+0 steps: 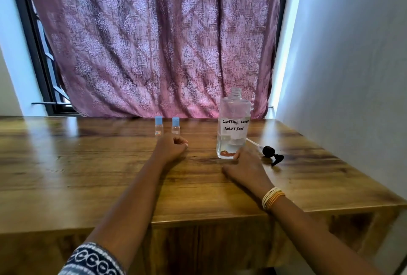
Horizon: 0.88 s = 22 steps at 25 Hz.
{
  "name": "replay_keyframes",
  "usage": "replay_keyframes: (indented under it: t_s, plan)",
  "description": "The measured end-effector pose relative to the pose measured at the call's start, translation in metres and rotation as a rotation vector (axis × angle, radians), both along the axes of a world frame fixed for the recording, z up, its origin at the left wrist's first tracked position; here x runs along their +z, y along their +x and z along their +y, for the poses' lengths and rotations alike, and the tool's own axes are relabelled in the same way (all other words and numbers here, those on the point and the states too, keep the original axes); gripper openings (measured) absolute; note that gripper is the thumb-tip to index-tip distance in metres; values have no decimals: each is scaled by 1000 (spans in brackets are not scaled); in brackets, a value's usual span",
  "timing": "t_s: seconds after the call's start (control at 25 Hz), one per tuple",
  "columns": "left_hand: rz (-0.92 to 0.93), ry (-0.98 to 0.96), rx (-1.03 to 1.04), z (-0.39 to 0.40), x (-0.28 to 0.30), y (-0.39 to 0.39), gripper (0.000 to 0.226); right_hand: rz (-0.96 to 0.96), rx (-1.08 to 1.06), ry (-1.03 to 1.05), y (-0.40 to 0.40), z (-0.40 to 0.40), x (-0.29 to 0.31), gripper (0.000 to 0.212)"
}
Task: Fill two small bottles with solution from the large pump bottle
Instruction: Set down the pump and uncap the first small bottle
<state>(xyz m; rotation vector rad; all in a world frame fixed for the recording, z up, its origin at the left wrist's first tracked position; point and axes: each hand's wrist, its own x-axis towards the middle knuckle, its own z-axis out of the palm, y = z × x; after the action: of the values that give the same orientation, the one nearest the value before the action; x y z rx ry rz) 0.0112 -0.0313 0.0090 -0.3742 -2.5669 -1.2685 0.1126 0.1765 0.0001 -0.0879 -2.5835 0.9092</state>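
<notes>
Head view shows the big bottle (233, 127) uncapped near the table's (66, 164) far right corner, pump (272, 154) beside it, right hand (246, 169) steadying its base, left hand (170, 147) loosely curled, empty, before two capped small bottles (167, 126) (likely next to open).

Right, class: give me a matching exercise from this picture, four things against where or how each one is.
Things:
1. large bottle
2. pump head
3. two small bottles
4. bangles

States:
A. blue caps on
B. lying on the table
C. on the right wrist
D. upright, neck open

Pairs: 1-D, 2-B, 3-A, 4-C
</notes>
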Motion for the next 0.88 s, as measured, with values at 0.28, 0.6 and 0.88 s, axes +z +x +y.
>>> replay_keyframes:
  t_s: [0.28,0.6,0.88]
  plan:
    - [-10,79,250,-17,-8,-14,10,-100,319,64,-43,-84,6,32]
    - [-33,242,364,-18,-6,-24,21,43,166,-65,-125,-130,16,52]
    - [-30,340,406,-16,-5,-35,22,-8,227,-124,-146,-118,12,10]
